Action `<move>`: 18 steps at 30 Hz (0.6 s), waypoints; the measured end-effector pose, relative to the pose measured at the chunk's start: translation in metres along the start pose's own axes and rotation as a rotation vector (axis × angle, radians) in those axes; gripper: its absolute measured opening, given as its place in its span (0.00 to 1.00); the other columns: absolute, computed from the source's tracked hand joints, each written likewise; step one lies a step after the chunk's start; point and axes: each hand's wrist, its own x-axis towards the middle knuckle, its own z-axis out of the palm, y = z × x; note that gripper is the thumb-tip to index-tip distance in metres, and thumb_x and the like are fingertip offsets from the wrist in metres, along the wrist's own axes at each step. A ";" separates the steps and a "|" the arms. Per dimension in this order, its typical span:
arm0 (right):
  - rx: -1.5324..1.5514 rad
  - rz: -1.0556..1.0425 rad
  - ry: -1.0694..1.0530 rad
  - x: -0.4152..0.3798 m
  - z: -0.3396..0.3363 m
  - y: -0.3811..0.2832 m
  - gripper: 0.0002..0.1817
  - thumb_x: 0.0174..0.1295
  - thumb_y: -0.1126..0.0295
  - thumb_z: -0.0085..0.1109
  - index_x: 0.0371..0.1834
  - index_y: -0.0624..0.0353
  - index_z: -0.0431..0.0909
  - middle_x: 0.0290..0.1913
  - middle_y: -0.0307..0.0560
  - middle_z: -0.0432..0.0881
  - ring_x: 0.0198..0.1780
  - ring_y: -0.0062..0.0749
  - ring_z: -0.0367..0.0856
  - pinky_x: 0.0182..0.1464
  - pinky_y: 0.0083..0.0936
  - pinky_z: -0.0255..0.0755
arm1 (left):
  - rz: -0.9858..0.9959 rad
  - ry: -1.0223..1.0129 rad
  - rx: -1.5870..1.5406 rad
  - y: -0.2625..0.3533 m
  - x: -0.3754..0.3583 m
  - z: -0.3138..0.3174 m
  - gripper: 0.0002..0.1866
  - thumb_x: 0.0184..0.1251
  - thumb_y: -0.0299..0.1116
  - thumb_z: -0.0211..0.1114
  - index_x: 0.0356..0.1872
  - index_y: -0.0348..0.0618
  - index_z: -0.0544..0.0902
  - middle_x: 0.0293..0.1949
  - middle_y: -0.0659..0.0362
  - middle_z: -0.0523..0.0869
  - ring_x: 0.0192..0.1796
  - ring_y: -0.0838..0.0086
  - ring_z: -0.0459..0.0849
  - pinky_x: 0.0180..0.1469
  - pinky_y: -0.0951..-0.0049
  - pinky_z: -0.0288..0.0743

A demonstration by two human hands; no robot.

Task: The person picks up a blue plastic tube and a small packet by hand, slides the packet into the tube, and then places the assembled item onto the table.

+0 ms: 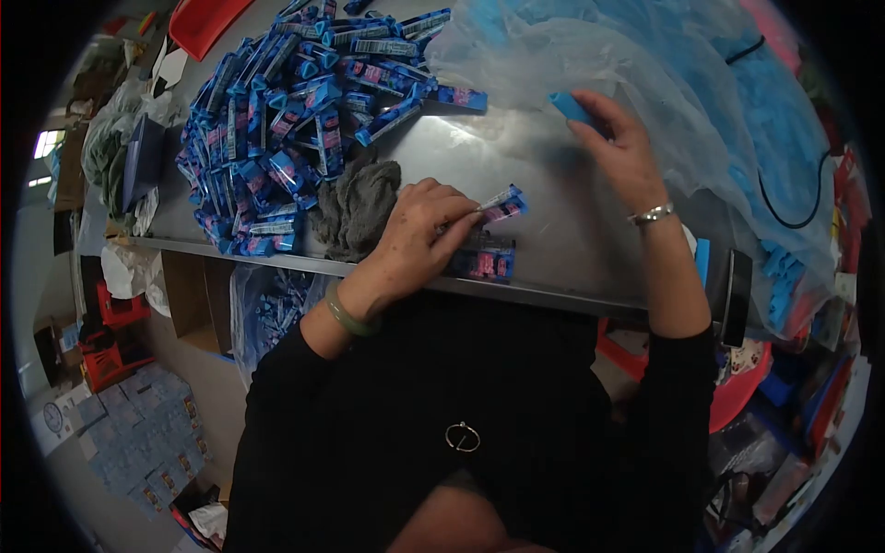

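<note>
My left hand (419, 235) pinches a small blue and pink printed box (501, 205) by one end, just above the near edge of the steel table (553, 230). More boxes of the same kind (481, 261) lie flat under it at the table's edge. My right hand (622, 152) is further out and grips a plain blue plastic piece (570, 106) beside the clear plastic bag (590, 55). A grey cloth (359, 203) lies just left of my left hand.
A big heap of blue printed boxes (286, 120) covers the table's left half. The clear bag at the right holds many blue pieces (784, 120). A red tray (207, 23) sits far left. Cartons and red crates (106, 341) stand on the floor.
</note>
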 end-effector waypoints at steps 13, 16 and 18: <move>0.632 0.251 -0.222 -0.059 -0.022 -0.045 0.23 0.67 0.71 0.57 0.65 0.61 0.70 0.53 0.45 0.80 0.53 0.27 0.79 0.58 0.28 0.71 | -0.015 0.029 -0.088 0.009 -0.003 0.008 0.03 0.63 0.26 0.65 0.37 0.40 0.83 0.31 0.58 0.83 0.37 0.65 0.77 0.45 0.66 0.68; 0.639 0.229 -0.156 -0.062 -0.018 -0.058 0.22 0.66 0.70 0.59 0.63 0.62 0.72 0.51 0.43 0.80 0.49 0.24 0.80 0.53 0.24 0.74 | 0.007 0.036 -0.110 0.010 -0.004 0.012 0.03 0.63 0.26 0.65 0.37 0.40 0.83 0.31 0.58 0.83 0.38 0.65 0.77 0.46 0.65 0.68; 0.641 0.201 -0.114 -0.063 -0.017 -0.062 0.20 0.66 0.70 0.60 0.60 0.62 0.74 0.50 0.42 0.81 0.46 0.22 0.80 0.49 0.20 0.75 | 0.015 0.039 -0.116 0.011 -0.004 0.011 0.04 0.63 0.26 0.65 0.37 0.40 0.83 0.32 0.58 0.83 0.38 0.65 0.77 0.46 0.65 0.68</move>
